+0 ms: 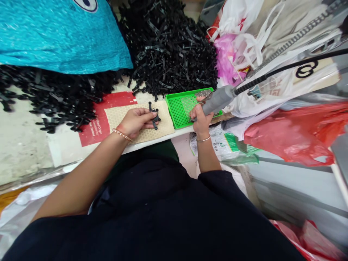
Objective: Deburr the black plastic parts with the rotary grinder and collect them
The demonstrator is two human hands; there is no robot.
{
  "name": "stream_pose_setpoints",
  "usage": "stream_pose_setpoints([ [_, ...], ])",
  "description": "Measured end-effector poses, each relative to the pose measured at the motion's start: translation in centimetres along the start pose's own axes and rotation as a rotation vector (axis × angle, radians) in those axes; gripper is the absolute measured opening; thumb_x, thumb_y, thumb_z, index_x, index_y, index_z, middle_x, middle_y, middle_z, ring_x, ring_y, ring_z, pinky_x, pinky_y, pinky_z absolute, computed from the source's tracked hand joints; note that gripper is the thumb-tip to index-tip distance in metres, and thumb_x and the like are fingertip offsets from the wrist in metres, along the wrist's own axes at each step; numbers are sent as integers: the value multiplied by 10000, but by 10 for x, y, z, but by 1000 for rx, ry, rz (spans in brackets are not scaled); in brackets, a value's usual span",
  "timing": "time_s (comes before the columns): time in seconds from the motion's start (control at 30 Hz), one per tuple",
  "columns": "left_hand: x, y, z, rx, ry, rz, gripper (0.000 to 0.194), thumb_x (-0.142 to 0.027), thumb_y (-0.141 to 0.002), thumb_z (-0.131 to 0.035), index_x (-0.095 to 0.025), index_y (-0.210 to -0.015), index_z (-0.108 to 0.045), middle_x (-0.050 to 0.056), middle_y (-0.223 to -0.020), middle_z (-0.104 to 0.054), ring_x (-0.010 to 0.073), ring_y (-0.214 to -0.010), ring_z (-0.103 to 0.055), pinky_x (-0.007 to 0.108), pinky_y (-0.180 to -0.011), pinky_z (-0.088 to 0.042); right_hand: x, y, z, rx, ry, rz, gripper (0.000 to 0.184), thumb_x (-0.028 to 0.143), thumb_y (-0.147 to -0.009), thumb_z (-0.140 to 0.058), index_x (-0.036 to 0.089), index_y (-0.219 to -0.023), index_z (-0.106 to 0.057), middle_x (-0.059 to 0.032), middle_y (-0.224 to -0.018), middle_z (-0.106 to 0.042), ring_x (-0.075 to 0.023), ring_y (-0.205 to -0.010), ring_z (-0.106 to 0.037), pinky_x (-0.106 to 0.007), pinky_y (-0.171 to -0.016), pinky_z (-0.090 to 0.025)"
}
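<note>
Between the fingers of my left hand [138,122] is a small black plastic part [154,116] with several short arms, held over a beige textured mat [121,115]. My right hand [201,117] is wrapped around a grey electric screwdriver [217,100], whose black cable [261,78] runs off to the upper right. The screwdriver's tip end is hidden by the fingers. Under and beside that hand lies a green perforated tray [176,105], with small silvery metal pieces [203,93], probably screws, at its far right end.
A large heap of black plastic parts [171,47] covers the back of the table, and more black parts [62,94] lie at the left below a blue bag [59,36]. Plastic bags crowd the right side, including a red bag [296,130]. A red printed sheet [95,127] lies beneath the mat.
</note>
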State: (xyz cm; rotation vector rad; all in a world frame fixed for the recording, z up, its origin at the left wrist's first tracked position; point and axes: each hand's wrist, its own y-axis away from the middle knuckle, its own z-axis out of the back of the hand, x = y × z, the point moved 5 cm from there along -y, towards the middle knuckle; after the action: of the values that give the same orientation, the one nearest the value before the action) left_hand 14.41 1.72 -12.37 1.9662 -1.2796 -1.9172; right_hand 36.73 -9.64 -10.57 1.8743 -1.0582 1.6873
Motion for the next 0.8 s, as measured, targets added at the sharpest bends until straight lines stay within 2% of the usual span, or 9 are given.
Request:
stream_pose_setpoints([
  [0.1, -2, 1, -1, 3, 4, 10, 154, -93, -867, -837, -95, -791, -703, 87, -746, -773, 142, -624, -760, 179, -598, -607, 0, 1, -1, 25, 1, 26, 512, 673, -726, -849, 260, -922, -619, 137, -517, -391, -74, -411, -388, -247, -458, -376],
  [0.23, 0, -1, -1, 26, 37, 26, 171, -90, -850, -857, -99, -780, -701, 89, -742, -776, 146, -620, -756, 221, -651, -636, 4, 2, 1, 1, 32, 27, 532, 684, -742, -826, 261, -1001, -634, 136, -528, -397, -80, -425, -394, -248, -474, -385],
  [0.37, 3, -4, -1, 48, 71, 24, 208, -104, -819, -891, -112, -771, -688, 86, -739, -776, 160, -642, -764, 271, -716, -660, 28, 0, -5, -61, 12, 91, 499, 695, -818, -748, 271, -1063, -653, 135, -539, -342, -72, -423, -342, -237, -486, -396],
  [0.43, 3, -5, -1, 51, 81, 18, 196, -99, -836, -874, -111, -773, -690, 86, -736, -774, 158, -640, -760, 274, -716, -658, 42, 1, -20, -27, -72, 148, 434, 661, -887, -696, 285, -1100, -657, 132, -541, -305, -71, -414, -316, -230, -485, -397],
  [0.53, 3, -5, -2, 50, 82, 11, 179, -83, -870, -840, -106, -772, -692, 83, -722, -764, 148, -613, -743, 259, -672, -640, 52, 8, -57, 92, -210, 151, 376, 622, -923, -684, 298, -1110, -646, 131, -543, -278, -68, -401, -303, -223, -473, -392],
  [0.67, 2, -4, -2, 56, 83, -3, 220, -88, -860, -853, -119, -740, -671, 67, -701, -750, 147, -614, -738, 249, -652, -623, 40, 20, -104, 165, -191, -2, 443, 688, -898, -680, 286, -1071, -618, 134, -531, -298, -73, -401, -315, -236, -464, -390],
  [0.8, 3, -7, -2, 90, 68, -37, 266, -165, -800, -933, -121, -741, -677, 66, -705, -748, 142, -599, -718, 260, -654, -623, 27, 24, -123, 171, -155, -88, 530, 752, -795, -735, 287, -1010, -599, 135, -519, -322, -86, -417, -326, -256, -470, -402],
])
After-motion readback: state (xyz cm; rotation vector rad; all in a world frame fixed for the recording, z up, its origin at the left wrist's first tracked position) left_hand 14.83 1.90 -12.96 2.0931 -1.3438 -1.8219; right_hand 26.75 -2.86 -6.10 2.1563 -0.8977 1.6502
